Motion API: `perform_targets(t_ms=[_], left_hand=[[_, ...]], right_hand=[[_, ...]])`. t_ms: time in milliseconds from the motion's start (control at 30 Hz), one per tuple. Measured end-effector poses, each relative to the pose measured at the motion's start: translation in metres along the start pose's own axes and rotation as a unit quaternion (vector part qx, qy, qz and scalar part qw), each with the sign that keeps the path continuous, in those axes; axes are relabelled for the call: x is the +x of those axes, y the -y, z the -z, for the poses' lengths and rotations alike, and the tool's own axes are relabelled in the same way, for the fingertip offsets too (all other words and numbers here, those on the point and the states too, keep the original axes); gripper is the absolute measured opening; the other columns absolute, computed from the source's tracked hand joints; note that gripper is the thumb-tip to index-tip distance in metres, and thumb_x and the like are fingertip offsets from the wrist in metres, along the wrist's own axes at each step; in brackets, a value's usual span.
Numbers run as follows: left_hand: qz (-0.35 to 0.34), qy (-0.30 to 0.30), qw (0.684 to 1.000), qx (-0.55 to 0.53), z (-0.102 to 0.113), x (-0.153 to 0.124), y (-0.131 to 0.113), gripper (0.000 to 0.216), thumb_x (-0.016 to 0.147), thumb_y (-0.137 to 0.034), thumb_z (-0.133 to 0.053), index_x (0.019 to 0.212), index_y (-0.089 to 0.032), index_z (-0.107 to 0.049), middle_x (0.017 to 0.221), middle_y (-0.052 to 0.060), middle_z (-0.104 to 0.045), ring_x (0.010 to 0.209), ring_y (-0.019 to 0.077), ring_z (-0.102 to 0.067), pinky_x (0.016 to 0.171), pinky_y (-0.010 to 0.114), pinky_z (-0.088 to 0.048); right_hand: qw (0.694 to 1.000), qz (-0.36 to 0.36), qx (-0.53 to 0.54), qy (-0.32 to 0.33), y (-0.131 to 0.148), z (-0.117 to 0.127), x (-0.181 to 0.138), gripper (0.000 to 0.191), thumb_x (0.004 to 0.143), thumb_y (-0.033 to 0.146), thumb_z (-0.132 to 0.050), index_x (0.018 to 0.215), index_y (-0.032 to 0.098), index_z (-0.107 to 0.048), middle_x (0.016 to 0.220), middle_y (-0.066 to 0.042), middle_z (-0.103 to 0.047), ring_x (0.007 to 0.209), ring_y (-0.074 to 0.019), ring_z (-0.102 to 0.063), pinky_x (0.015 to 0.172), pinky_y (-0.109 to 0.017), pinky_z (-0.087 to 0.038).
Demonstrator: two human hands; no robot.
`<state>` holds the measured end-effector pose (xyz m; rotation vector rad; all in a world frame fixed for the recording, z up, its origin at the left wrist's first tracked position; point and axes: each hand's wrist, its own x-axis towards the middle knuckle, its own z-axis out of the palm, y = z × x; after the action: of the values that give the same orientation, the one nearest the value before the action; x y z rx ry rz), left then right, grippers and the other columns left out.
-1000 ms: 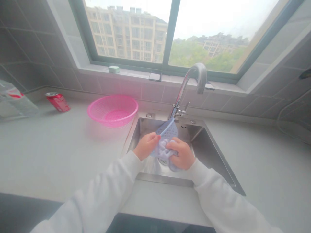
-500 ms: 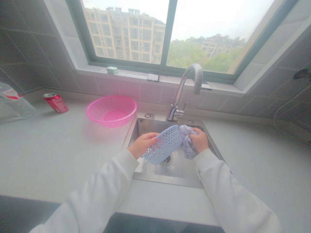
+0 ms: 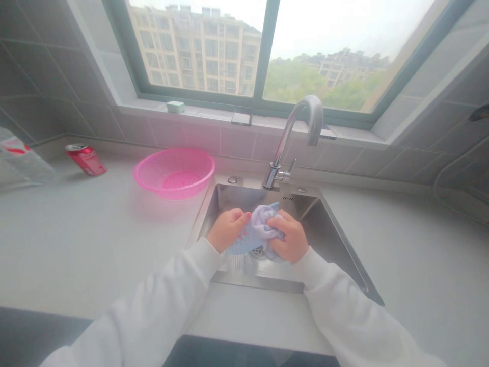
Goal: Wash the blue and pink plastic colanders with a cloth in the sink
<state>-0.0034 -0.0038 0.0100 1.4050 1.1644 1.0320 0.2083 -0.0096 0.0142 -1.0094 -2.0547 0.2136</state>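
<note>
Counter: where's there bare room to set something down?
Bare: the counter right of the sink, and left, in front of the pink basket and can. Crowded: over the sink, with left hand, blue basket, cloth and right hand.

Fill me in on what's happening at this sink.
A person's left hand grips a light blue perforated basket over the sink. The right hand holds a bunched, pale purple cloth that covers much of the basket from view and seems to be against it. No stream shows from the faucet. A pink basket stands on the counter left of the sink, with a red can farther left.
</note>
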Motion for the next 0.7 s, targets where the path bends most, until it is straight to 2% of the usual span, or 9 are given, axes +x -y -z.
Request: perform_targets(t_ms=[133, 200, 233, 300, 400, 467, 500, 600, 700], left_hand=[[0.011, -0.016, 1.000, 0.022, 0.001, -0.001, -0.003, 0.047, 0.081, -0.063, -0.060, 0.064, -0.021, -0.049, 0.052, -0.005, -0.050, 0.049, 0.0146, -0.055, 0.050, 0.025, -0.036], [0.008, -0.020, 1.000, 0.017, 0.000, -0.002, -0.004, 0.046, 0.081, -0.061, -0.061, 0.064, -0.021, -0.048, 0.052, -0.005, -0.050, 0.048, 0.0145, -0.055, 0.050, 0.025, -0.036], [0.006, -0.026, 0.999, 0.019, 0.000, -0.003, -0.003, 0.045, 0.081, -0.061, -0.061, 0.064, -0.022, -0.048, 0.052, -0.005, -0.050, 0.048, 0.0147, -0.056, 0.050, 0.026, -0.036], [0.006, -0.038, 0.999, 0.035, 0.001, -0.002, -0.002, 0.045, 0.081, -0.060, -0.061, 0.063, -0.022, -0.048, 0.051, -0.005, -0.052, 0.049, 0.0153, -0.056, 0.051, 0.026, -0.036], [-0.007, -0.033, 0.997, 0.067, 0.002, -0.001, 0.000, 0.045, 0.081, -0.060, -0.060, 0.061, -0.021, -0.050, 0.050, -0.003, -0.054, 0.049, 0.0148, -0.054, 0.051, 0.026, -0.035], [-0.017, -0.027, 0.997, 0.077, 0.003, 0.000, 0.000, 0.045, 0.080, -0.059, -0.060, 0.059, -0.021, -0.049, 0.050, -0.003, -0.054, 0.049, 0.0143, -0.053, 0.051, 0.026, -0.034], [-0.014, -0.029, 0.997, 0.075, 0.004, 0.000, -0.001, 0.045, 0.080, -0.059, -0.061, 0.059, -0.021, -0.049, 0.049, -0.003, -0.054, 0.050, 0.0143, -0.053, 0.051, 0.026, -0.034], [0.010, -0.040, 0.998, 0.047, 0.003, 0.000, -0.003, 0.046, 0.078, -0.061, -0.064, 0.061, -0.021, -0.049, 0.049, -0.004, -0.051, 0.049, 0.0145, -0.054, 0.050, 0.025, -0.035], [0.010, -0.055, 0.998, -0.003, 0.003, 0.000, -0.004, 0.049, 0.076, -0.064, -0.066, 0.061, -0.021, -0.048, 0.050, -0.005, -0.048, 0.047, 0.0129, -0.052, 0.049, 0.024, -0.035]], right_hand=[[0.979, -0.179, -0.046, -0.088, -0.050, 0.025, 0.011, 0.019, 0.071, 0.029, -0.057, 0.079, 0.022, -0.072, 0.082, -0.006, -0.067, 0.078, -0.0236, -0.063, 0.076, -0.037, -0.051], [0.968, -0.213, -0.063, -0.112, -0.058, 0.031, 0.012, 0.020, 0.069, 0.030, -0.056, 0.079, 0.021, -0.072, 0.083, -0.007, -0.068, 0.080, -0.0252, -0.064, 0.076, -0.038, -0.051], [0.970, -0.202, -0.069, -0.113, -0.054, 0.030, 0.011, 0.020, 0.068, 0.028, -0.056, 0.079, 0.021, -0.072, 0.082, -0.006, -0.067, 0.079, -0.0246, -0.063, 0.075, -0.037, -0.051], [0.986, -0.127, -0.071, -0.086, -0.031, 0.022, 0.005, 0.019, 0.067, 0.024, -0.056, 0.078, 0.022, -0.071, 0.080, -0.005, -0.065, 0.075, -0.0216, -0.062, 0.070, -0.033, -0.049], [0.999, 0.020, -0.030, 0.016, 0.013, 0.003, -0.005, 0.018, 0.069, 0.019, -0.056, 0.078, 0.023, -0.071, 0.081, -0.004, -0.063, 0.064, -0.0153, -0.057, 0.059, -0.027, -0.045], [0.996, 0.059, -0.026, 0.055, 0.025, -0.003, -0.006, 0.017, 0.069, 0.017, -0.057, 0.077, 0.023, -0.070, 0.079, -0.003, -0.062, 0.061, -0.0141, -0.054, 0.056, -0.026, -0.042], [0.997, 0.052, -0.026, 0.051, 0.022, -0.003, -0.005, 0.018, 0.068, 0.017, -0.057, 0.078, 0.023, -0.071, 0.079, -0.003, -0.061, 0.061, -0.0144, -0.054, 0.057, -0.026, -0.042], [0.997, -0.058, -0.035, -0.033, -0.015, 0.009, 0.004, 0.021, 0.070, 0.023, -0.056, 0.082, 0.023, -0.073, 0.078, -0.003, -0.062, 0.069, -0.0182, -0.059, 0.065, -0.030, -0.048], [0.970, -0.218, -0.069, -0.081, -0.067, 0.026, 0.010, 0.022, 0.069, 0.028, -0.057, 0.083, 0.022, -0.074, 0.086, -0.007, -0.070, 0.082, -0.0250, -0.065, 0.076, -0.038, -0.052]])
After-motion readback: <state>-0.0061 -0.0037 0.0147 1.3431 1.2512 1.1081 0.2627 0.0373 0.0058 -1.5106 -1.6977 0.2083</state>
